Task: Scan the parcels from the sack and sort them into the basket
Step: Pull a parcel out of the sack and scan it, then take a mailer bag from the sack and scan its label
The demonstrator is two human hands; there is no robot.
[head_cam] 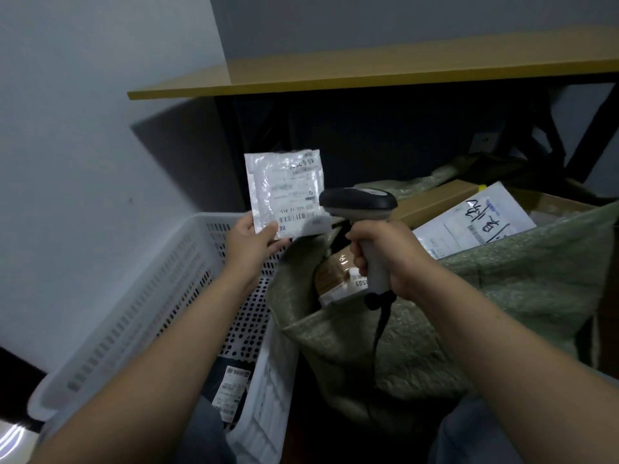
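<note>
left hand (250, 238) pinches parcel (284, 192) edge | right hand (385, 252) grips scanner (360, 204) — beside it

Yellow-brown tabletop (368, 72) seen far, spanning centre to right. Black metal frame (231, 145) set beneath it, diagonal braces at far right. White wall socket (484, 141) mounted below tabletop. Grey wall (83, 128) at left, shadow cast on it.
</note>
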